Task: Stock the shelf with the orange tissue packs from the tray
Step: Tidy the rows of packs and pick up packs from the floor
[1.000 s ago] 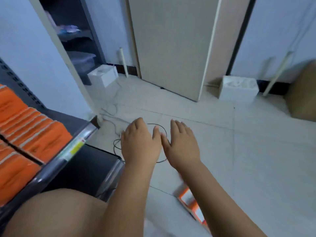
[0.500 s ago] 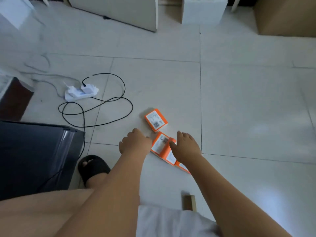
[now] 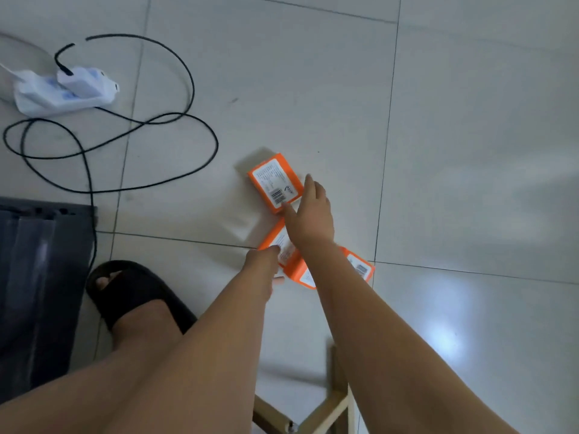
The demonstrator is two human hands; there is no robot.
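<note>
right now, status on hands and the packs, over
Right hand open, fingers beside the far pack. Left hand at the middle pack, grip unclear. Third pack behind right forearm. Black cable off left, apart.

Pale tiled floor, scattered with packs and cabling.
On the floor point(image 3: 470, 120) lie one orange tissue pack point(image 3: 272, 180) label-up, more packs point(image 3: 360, 267) bunched just nearer, a white power strip point(image 3: 62, 92), looping black cable point(image 3: 188, 142) and a black slipper point(image 3: 134, 289).

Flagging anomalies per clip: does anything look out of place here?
Yes: the orange tissue packs lie askew on the floor, one apart, the others overlapping, with no tray in view. A black cable sprawls loose nearby.
</note>
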